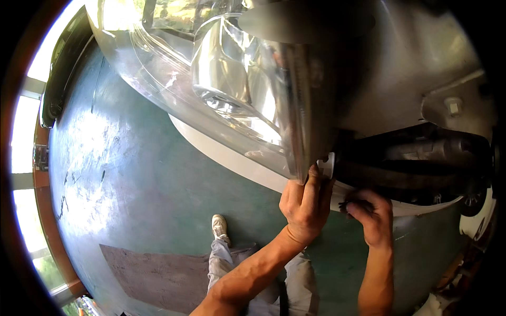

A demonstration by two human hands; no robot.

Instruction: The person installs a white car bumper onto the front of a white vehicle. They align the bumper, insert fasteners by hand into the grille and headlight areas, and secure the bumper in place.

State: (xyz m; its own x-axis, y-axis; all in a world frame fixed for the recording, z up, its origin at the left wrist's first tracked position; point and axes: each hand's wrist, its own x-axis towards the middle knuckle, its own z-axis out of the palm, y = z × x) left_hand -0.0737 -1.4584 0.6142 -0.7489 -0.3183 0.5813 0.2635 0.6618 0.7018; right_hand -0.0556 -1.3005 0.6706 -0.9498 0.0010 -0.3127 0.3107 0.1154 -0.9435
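A car headlight with a clear lens and chrome inside fills the upper middle. At its lower corner my left hand reaches up, its fingers bent and closed round a pale notched tab beside the lens edge. My right hand is a little lower and to the right, by the white bumper edge. Its thumb and fingers are pinched together at a small dark thing, too dim to name. A dark cavity with black parts opens behind both hands.
A pale panel with a bolt stands at the upper right. Beneath me is a green floor with a brown mat. A dark curved car part shows at the far left, near bright windows.
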